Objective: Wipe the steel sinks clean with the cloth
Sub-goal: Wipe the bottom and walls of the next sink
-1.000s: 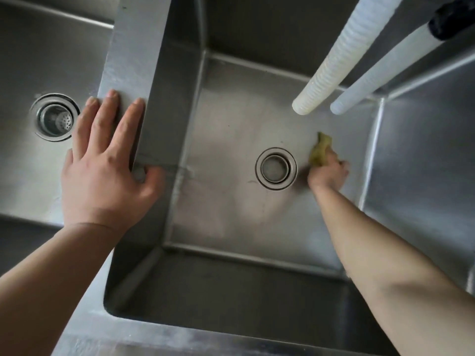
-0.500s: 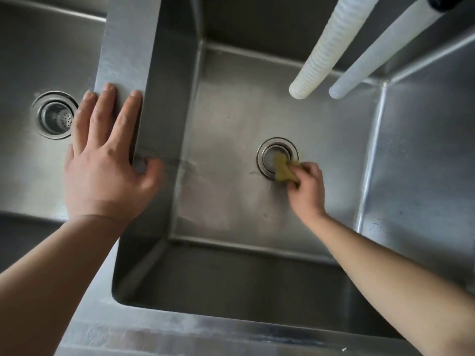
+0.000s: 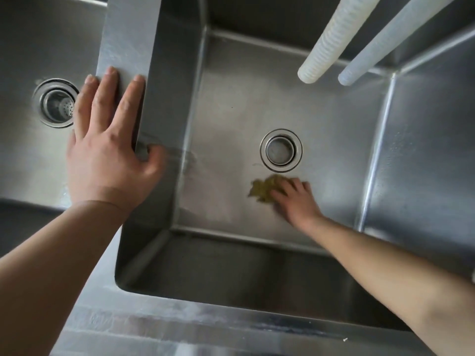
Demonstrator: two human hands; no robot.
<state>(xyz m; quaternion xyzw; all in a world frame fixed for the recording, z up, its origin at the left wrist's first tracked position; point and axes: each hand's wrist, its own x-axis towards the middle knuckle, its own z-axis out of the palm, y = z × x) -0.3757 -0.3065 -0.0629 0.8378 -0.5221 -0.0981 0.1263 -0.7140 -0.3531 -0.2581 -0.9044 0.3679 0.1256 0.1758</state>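
Observation:
Two steel sinks lie side by side below me. In the deep right sink (image 3: 321, 119), my right hand (image 3: 295, 199) presses a yellow-green cloth (image 3: 262, 188) flat on the sink floor, just in front of the round drain (image 3: 280, 150). The cloth sticks out to the left of my fingers. My left hand (image 3: 108, 150) rests flat, fingers spread, on the steel divider (image 3: 128, 34) between the sinks, thumb hooked over its right edge. The left sink (image 3: 30, 42) holds a drain with a strainer basket (image 3: 57, 102).
Two white ribbed hoses (image 3: 331, 39) hang over the back right of the right sink, their open ends above the floor. The front steel rim (image 3: 205, 325) runs along the bottom. The right sink's walls are steep on all sides.
My right hand has dragged the cloth from right of the drain, over it, to the floor in front of it. My left hand stays on the divider.

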